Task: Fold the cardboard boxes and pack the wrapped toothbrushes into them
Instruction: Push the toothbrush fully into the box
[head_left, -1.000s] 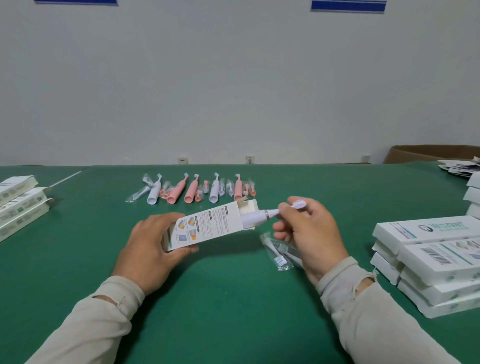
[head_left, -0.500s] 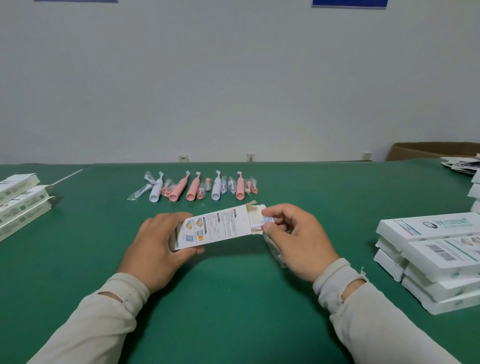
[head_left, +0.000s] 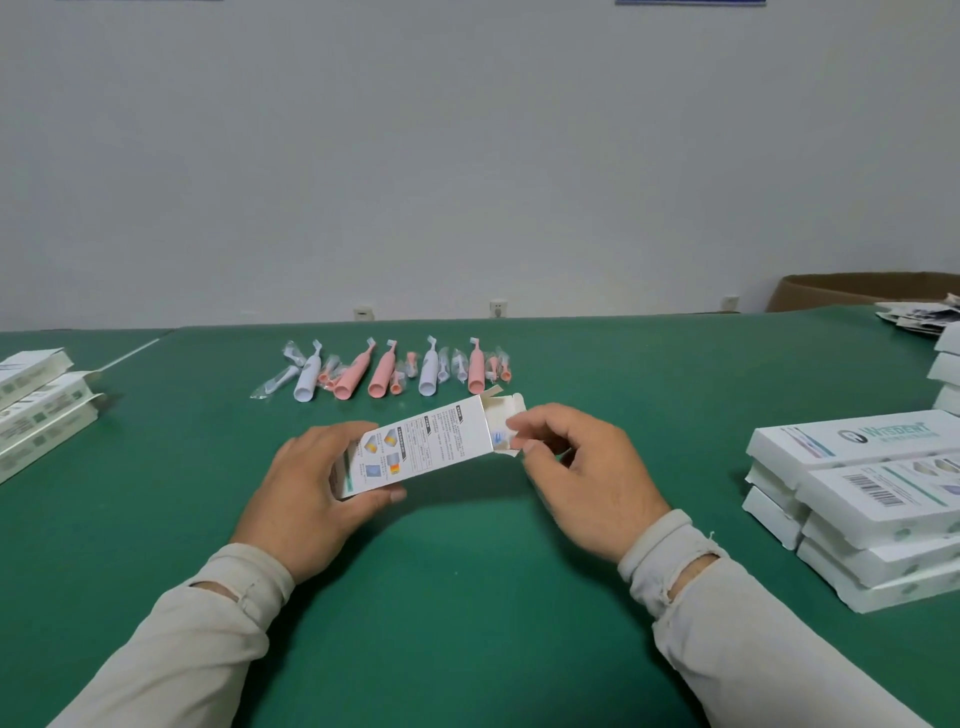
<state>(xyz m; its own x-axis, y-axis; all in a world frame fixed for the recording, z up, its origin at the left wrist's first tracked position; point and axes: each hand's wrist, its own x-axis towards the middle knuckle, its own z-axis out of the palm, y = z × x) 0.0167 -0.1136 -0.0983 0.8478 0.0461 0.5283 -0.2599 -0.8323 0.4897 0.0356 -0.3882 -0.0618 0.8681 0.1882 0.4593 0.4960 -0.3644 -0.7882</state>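
Left hand (head_left: 317, 488) is gripping the closed lower end of the box (head_left: 426, 447), held above the bench (head_left: 467, 597). Long axis is rising left to right. Right hand (head_left: 582, 467), nearer the open mouth, is pinching the toothbrush tip (head_left: 500, 435) there; flaps are standing unfolded.

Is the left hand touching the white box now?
Touching. The head view shows the left hand gripping the printed box at its closed end, thumb under the near edge, fingers behind.

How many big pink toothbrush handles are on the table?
3, in the far row: pink handle left of middle, pink handle beside it, pink handle toward the right. Small pink heads not counted.
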